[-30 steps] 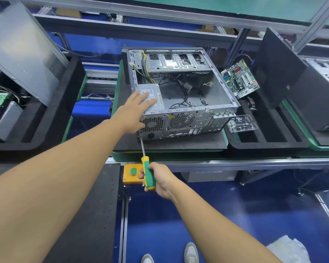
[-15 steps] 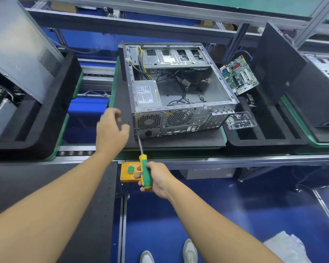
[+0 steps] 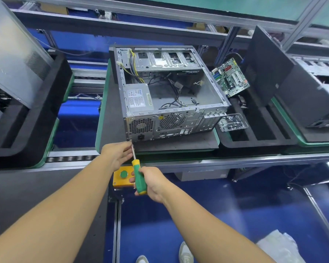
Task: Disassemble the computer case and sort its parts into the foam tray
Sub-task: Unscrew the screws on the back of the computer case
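Long conveyor worktop (image 3: 235,158) across the view, from 9 to 3 o'clock.

Near centre, on a dark pad (image 3: 112,111) with a green rim: computer case (image 3: 207,95), bare grey steel, lying on its side, open face up, rear panel toward the person. Drive cage at the far 12 o'clock end; loose black cables and a yellow-and-black wire bundle inside; two fan grilles and a row of ports on the rear.

At 3 o'clock of the case, touching its pad: black foam tray (image 3: 254,138) with long slots. Black side panel (image 3: 264,67) upright in its far side; green motherboard (image 3: 231,77) tilted just beside the case; clear plastic piece (image 3: 233,121) on the tray's near edge.

Grey power supply (image 3: 137,99) in the case's 9 o'clock near corner, white label on top, print too small to read.

Hands close together at 6 o'clock of the case. Left hand (image 3: 116,156) pinching the bare shaft just under the tip. Right hand (image 3: 152,181) wrapped round the handle.

Screwdriver (image 3: 139,175), green and yellow handle, tip at the rear panel's lower 7 o'clock corner.

Yellow box (image 3: 120,182) with a green button, just under the hands.

Yellow warning triangle sticker (image 3: 160,117) between the two grilles.
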{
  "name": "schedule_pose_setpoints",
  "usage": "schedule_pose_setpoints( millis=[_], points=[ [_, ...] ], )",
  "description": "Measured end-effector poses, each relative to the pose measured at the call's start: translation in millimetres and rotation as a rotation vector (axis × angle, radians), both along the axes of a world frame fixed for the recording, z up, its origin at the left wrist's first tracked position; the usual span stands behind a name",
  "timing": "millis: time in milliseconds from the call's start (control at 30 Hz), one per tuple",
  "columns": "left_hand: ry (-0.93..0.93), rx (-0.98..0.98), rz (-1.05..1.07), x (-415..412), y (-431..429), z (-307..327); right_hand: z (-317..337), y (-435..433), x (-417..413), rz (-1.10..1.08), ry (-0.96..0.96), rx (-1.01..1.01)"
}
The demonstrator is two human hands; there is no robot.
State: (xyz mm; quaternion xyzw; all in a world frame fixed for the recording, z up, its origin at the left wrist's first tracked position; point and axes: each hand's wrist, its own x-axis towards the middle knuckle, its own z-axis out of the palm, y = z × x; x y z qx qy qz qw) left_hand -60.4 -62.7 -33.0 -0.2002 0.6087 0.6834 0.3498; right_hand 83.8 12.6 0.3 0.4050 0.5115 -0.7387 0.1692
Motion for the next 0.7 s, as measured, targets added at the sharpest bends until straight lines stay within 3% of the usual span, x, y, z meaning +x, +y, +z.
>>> schedule_pose_setpoints(
  millis=[300, 467, 700],
  points=[
    [-0.065, 0.073, 0.021, 1.6, 2.5, 5.3, -2.0, 4.6, -0.3, 0.067, 0.039, 0.097],
    [-0.049, 0.065, 0.018, 3.4, 7.0, 8.1, -3.0, 0.1, -4.3, 0.011, -0.006, 0.015],
    [-0.052, 0.016, 0.005, 4.6, 12.8, 15.1, -11.0, 2.1, -4.9, 0.050, 0.062, 0.089]
  ],
)
